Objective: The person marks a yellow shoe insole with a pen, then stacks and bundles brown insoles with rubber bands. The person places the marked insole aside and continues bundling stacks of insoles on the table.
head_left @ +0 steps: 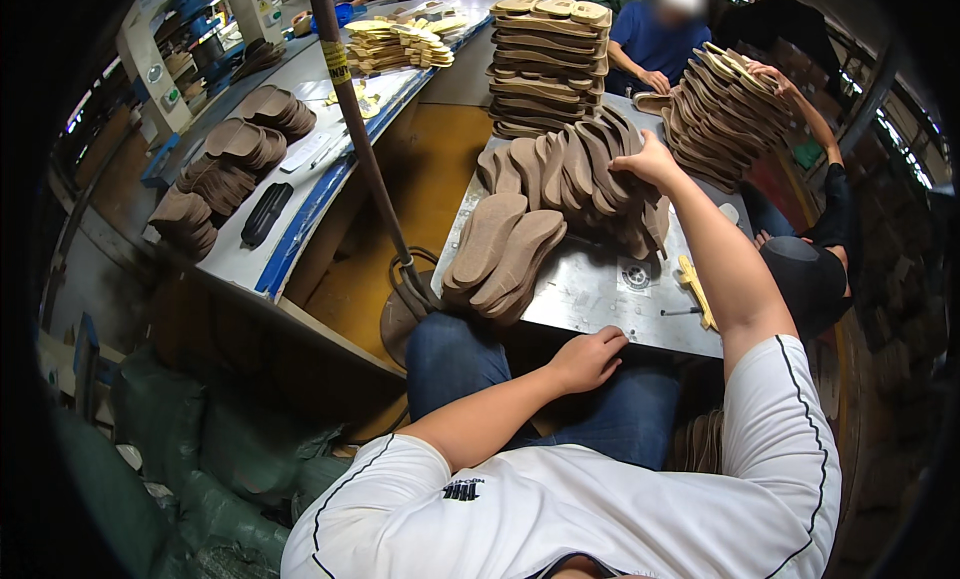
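Observation:
Brown shoe insoles [545, 174] lean in a long row on the metal table in front of me. My right hand [652, 163] reaches to the row's far right end. Its thumb lies on the front of the insoles, and its other fingers are hidden behind them. My left hand [590, 359] rests by the table's near edge, holding nothing, its fingers loosely bent. Two shorter piles of insoles [490, 241] lie at the table's near left. To the right are a yellow sole-shaped piece [697, 291] and a dark pen [682, 311].
Tall insole stacks [548, 74] stand at the back. A co-worker's hand [772, 76] touches the right stack [725, 114]; another person in blue [655, 49] sits beyond. A slanting pole [365, 149] rises at left, before a long table [240, 264] with more piles.

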{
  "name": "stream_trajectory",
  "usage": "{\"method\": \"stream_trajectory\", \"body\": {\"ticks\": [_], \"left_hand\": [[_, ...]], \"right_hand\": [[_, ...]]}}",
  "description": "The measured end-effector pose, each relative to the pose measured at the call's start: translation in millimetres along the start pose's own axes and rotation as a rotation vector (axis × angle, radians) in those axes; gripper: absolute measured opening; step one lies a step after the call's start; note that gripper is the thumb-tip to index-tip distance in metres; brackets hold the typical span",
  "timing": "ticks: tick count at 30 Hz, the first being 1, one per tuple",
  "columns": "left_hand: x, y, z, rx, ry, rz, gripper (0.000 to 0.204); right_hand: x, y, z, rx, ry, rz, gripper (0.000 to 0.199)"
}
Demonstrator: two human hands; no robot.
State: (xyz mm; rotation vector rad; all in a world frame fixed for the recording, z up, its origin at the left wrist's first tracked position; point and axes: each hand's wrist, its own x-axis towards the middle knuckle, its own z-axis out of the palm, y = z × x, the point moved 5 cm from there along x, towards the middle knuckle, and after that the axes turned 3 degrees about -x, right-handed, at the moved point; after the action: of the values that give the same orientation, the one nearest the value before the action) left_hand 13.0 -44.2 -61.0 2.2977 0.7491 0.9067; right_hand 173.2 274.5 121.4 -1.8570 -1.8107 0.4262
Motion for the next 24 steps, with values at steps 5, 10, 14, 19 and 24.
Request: {"method": "stream_trajectory", "body": {"ticks": [5,10,14,19,24], "left_hand": [[3,3,4,-0.024,-0.026,0.029,0.04],[2,2,4,-0.025,-0.008,0.034,0.037],[3,0,6,-0.037,-0.008,0.033,0.035],[3,-4,7,-0.031,-0.069,-0.013,0.034],[4,0,3,-0.03,-0.035,-0.003,0.032]], "right_hand": [[-3,-4,3,-0.128,-0.023,-0.06,0.127],[-7,-19,10,-0.237,0.029,-0.052,0.153],[-10,-34,16,-0.376,-0.155,-0.038,0.158],[-13,-51,4,-0.439,-0.192,0.034,0.131],[-19,-41,-24,-0.157,-0.129,0.035,0.097]]}}
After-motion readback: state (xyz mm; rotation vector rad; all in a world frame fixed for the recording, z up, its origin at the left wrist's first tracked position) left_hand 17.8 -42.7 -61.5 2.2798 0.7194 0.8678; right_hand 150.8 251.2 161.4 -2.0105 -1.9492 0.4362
